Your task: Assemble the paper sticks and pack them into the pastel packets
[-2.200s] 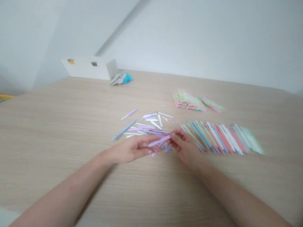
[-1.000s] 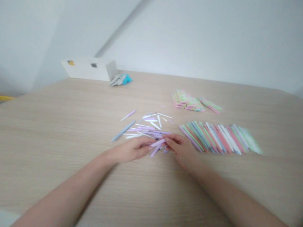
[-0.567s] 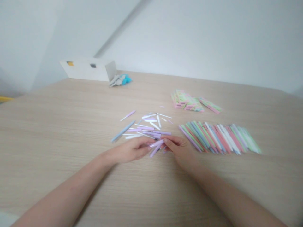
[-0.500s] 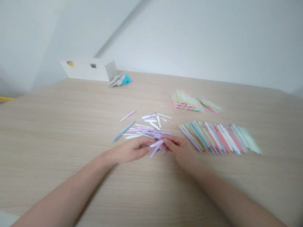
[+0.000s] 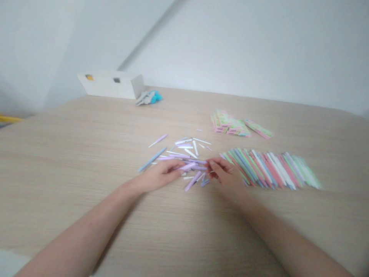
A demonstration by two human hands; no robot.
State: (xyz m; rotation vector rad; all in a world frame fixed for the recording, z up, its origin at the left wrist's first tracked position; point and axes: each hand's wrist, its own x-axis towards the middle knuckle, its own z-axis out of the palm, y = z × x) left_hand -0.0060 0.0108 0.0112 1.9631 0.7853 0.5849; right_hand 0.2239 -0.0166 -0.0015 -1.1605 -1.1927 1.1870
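Note:
Between the thumb and fingers of my left hand is a lilac pen barrel, angled up to the right. My right hand has its thumb and fingers closed at the right end of another lilac pen part; blur hides the exact grip. Around both hands lies a loose pile of lilac and white pen parts, with a white piece at its back. A separate lilac barrel rests in front of the pile. A blue-grey pen lies left of it.
A slanted row of coloured pens lies close to my right hand. Behind it are stacked pink-and-green small boxes and a single box. A white box and a crumpled grey-and-blue item stand at the back left of the table.
My right hand has moved right, away from my left hand, onto the end of a lilac part. The front lilac barrel now lies apart from my hands. The view has shifted slightly.

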